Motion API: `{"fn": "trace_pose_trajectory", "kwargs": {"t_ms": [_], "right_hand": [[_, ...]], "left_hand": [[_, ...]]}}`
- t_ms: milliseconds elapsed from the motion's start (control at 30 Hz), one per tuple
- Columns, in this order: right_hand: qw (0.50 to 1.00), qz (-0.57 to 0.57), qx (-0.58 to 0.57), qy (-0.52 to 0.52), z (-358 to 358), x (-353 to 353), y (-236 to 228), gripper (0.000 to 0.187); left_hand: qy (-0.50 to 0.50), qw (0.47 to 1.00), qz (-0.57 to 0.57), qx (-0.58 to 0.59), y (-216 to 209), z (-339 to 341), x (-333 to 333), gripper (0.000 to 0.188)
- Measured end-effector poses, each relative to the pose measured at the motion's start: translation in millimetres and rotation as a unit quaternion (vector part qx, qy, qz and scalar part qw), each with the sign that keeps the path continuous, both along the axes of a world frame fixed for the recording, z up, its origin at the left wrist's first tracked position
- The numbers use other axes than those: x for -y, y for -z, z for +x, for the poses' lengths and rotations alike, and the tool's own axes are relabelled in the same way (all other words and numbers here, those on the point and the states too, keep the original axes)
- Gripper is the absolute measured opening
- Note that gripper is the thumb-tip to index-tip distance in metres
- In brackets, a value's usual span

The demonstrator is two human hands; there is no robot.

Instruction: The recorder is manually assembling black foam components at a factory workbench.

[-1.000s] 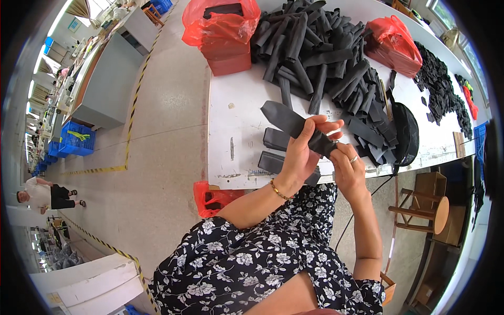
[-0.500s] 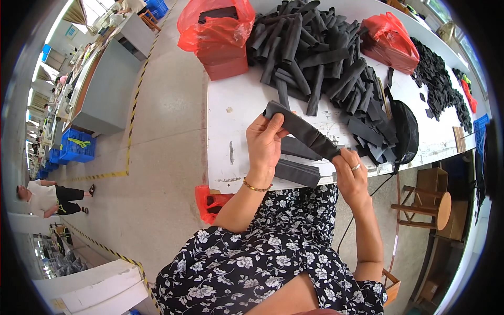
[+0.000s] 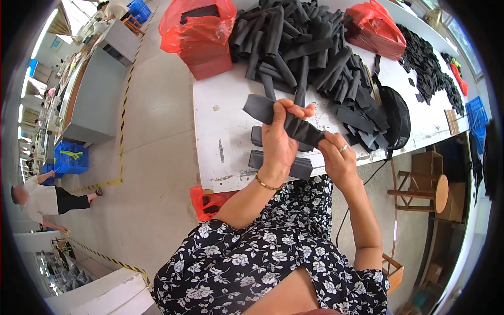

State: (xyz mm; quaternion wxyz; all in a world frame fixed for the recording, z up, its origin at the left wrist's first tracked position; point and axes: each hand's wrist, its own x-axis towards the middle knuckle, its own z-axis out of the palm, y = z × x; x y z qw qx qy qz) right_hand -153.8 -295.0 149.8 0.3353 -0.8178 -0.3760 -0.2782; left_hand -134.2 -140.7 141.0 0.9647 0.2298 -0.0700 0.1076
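Above the table's front edge, a flat black fabric strip (image 3: 258, 108) is stretched between both hands, wrinkled along its middle. My left hand (image 3: 279, 140) is closed around it, thumb on top, with the strip's left end sticking out past the thumb. The right end is pinched by my right hand (image 3: 340, 160), which wears a ring. Under the hands, a neat stack of black strips (image 3: 283, 164) lies at the table edge. Behind that, another small stack (image 3: 256, 135) is partly hidden by my left hand.
A large heap of black strips (image 3: 320, 44) covers the back of the white table (image 3: 218, 126). Red plastic bags (image 3: 205, 58) stand left, with another red bag (image 3: 375, 31) at the back. A black pouch (image 3: 396, 118) lies right. Beyond the table stands a wooden stool (image 3: 441, 193).
My left hand has slid along the strip toward my right hand, so more of the left end sticks out. The middle now bunches. The view has shifted slightly.
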Motion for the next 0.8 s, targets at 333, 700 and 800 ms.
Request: {"fn": "trace_pose_trajectory", "kwargs": {"t_ms": [333, 700, 800], "right_hand": [[0.906, 0.309, -0.282, 0.069, -5.7, -42.6, 11.8, 0.007], [0.839, 0.314, -0.417, 0.155, 3.8, -43.2, 6.1, 0.022], [0.819, 0.479, -0.303, 0.092, 4.3, -25.5, 18.0, 0.012]], "left_hand": [[-0.052, 0.998, -0.018, -0.043, -0.1, 9.5, -15.4, 0.03], [-0.068, 0.997, 0.033, -0.016, 1.2, 3.5, -21.6, 0.026], [-0.106, 0.994, -0.035, -0.007, 7.6, 17.6, -44.9, 0.026]]}}
